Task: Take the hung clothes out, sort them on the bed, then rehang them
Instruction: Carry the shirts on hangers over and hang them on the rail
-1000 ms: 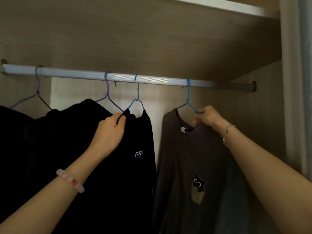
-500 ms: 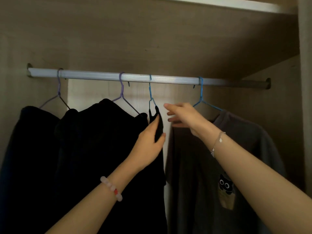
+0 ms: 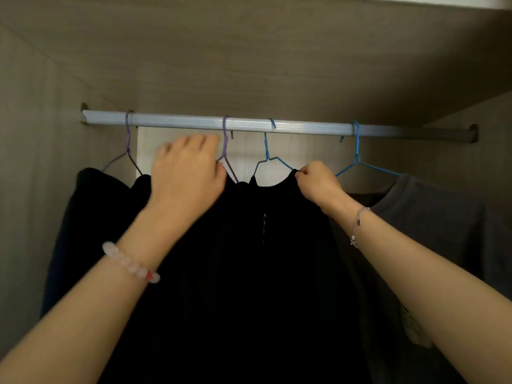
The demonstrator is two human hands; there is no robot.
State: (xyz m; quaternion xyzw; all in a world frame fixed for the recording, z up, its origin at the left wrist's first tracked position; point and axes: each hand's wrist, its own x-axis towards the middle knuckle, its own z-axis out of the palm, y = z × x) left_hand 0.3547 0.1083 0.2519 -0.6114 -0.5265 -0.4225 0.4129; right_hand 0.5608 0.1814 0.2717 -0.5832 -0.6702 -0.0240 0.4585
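Note:
Several garments hang on wire hangers from a silver rail [image 3: 304, 128] inside a wardrobe. My right hand [image 3: 318, 184] pinches the right shoulder of a black top [image 3: 266, 273] that hangs on a blue hanger [image 3: 267, 156] in the middle. My left hand [image 3: 185, 176] is raised and blurred beside a purple hanger [image 3: 225, 151], thumb touching its wire; whether it grips it is unclear. A grey top [image 3: 432, 225] hangs on another blue hanger [image 3: 357, 159] at the right. Two dark garments hang at the left, one on a second purple hanger [image 3: 128, 151].
The wardrobe's left wall [image 3: 33, 189] and right wall [image 3: 493, 151] close in the rail. A wooden shelf [image 3: 249, 51] lies just above the rail.
My right hand left the gap by the grey top and took the black top's right shoulder. My left hand rose from that top's collar to the purple hanger. The view shifted left.

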